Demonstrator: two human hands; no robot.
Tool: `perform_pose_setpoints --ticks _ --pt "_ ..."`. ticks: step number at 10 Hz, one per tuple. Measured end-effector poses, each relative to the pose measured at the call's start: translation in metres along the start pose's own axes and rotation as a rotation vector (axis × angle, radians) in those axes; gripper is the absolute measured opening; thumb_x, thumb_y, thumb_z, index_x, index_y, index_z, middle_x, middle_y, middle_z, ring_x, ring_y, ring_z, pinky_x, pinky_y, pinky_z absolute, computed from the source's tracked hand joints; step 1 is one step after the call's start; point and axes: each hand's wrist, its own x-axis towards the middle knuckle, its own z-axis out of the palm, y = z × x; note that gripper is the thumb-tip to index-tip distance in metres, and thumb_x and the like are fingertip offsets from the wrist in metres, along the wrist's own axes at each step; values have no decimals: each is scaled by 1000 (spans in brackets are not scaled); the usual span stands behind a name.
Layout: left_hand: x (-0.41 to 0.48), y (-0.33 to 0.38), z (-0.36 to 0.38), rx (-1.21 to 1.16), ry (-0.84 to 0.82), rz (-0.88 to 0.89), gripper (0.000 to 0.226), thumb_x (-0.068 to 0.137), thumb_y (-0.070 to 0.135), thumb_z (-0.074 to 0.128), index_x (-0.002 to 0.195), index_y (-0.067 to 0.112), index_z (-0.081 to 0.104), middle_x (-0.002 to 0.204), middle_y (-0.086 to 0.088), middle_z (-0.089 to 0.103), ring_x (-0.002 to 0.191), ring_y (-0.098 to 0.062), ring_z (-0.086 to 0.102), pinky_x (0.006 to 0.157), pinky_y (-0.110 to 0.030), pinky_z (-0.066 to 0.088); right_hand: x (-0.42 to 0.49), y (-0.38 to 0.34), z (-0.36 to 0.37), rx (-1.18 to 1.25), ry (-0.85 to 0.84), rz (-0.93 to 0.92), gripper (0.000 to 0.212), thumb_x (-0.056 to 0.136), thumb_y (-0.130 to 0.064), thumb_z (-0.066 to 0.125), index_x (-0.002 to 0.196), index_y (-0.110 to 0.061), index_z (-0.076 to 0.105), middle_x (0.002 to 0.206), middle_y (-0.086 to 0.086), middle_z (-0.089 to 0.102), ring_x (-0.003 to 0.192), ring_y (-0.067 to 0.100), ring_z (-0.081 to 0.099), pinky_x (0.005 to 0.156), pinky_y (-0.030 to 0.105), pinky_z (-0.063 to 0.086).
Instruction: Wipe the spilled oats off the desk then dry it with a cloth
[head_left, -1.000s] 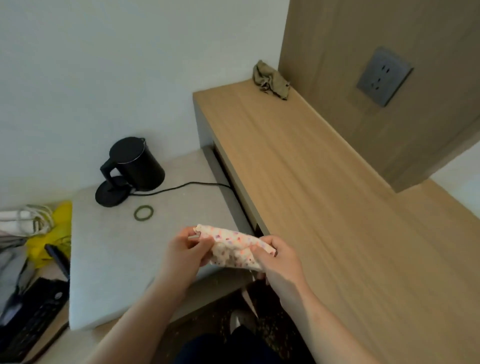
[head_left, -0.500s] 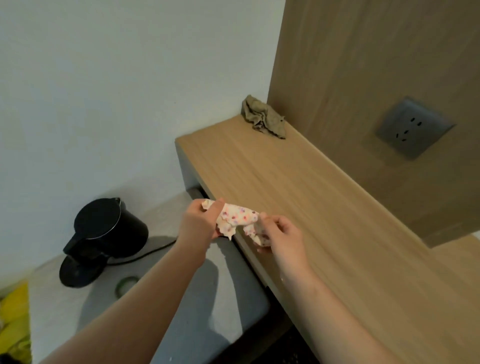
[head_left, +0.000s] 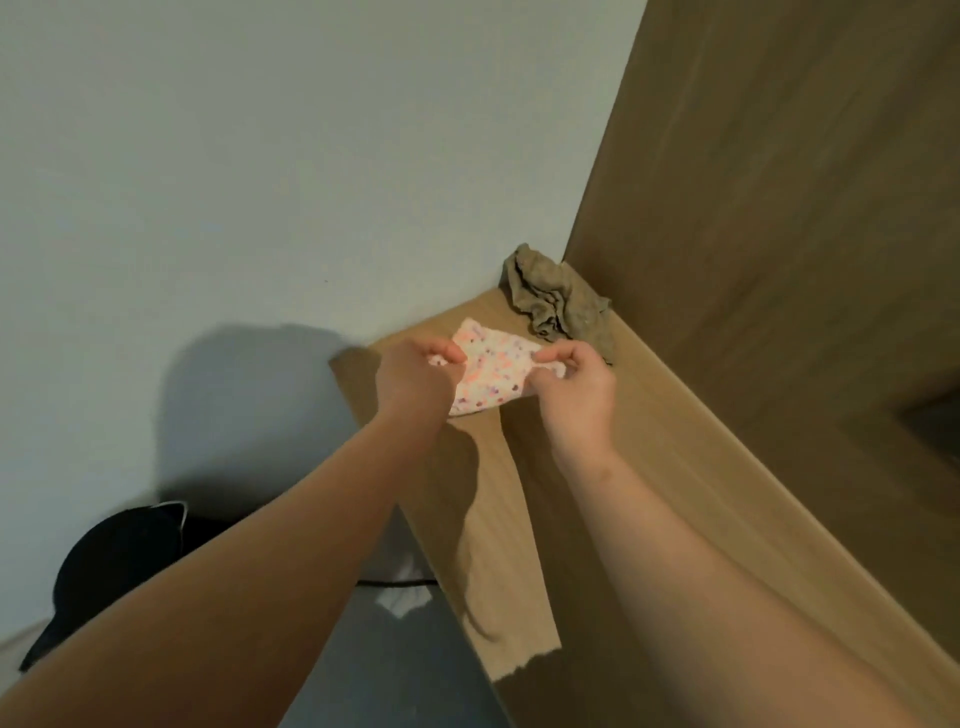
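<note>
I've got left hand (head_left: 415, 382) and right hand (head_left: 577, 397) each pinching an end of the spotted cloth (head_left: 491, 382) over the desk (head_left: 649, 467) far corner, near a crumpled rag (head_left: 556, 301); no oats visible, so probably drying; next: lay flat, press, sweep.

The left hand (head_left: 415, 379) and right hand (head_left: 576, 395) now reach far forward over the desk (head_left: 675, 467), pinching the spotted cloth (head_left: 491, 379), which is pulled flatter between them than before. The crumpled olive rag (head_left: 556, 301), earlier well beyond them, now lies just past the right hand.
</note>
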Motion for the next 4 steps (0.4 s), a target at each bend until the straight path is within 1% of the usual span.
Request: perform_pose_setpoints --ticks 1,2,3,4 --pt "35 6 12 201 38 166 20 88 6 55 90 19 70 110 0 63 81 -4 53 65 -3 35 35 0 16 -114 -34 -126 19 77 2 61 88 -13 63 126 -9 45 117 6 41 86 5 30" --pt "53 -15 26 551 -153 348 36 91 16 54 126 10 56 138 -6 43 118 -18 48 99 -23 35 55 22 24 -615 -225 -254 36 89 -20 54 125 -20 55 155 -5 14 139 15 15 113 28 18" --pt "59 -38 40 816 -158 427 46 97 30 43 140 15 40 148 -3 34 134 -23 31 109 -38 28 68 43 29 -908 -329 -234 42 98 -35 35 139 -31 38 157 -7 2 143 25 0 112 40 8" --pt "58 -40 48 878 -96 432 48 99 32 34 145 19 30 152 -1 28 138 -22 24 111 -38 22 71 50 31 -911 -279 -283 43 100 -39 26 143 -35 30 157 -8 4 143 25 0 112 38 6"
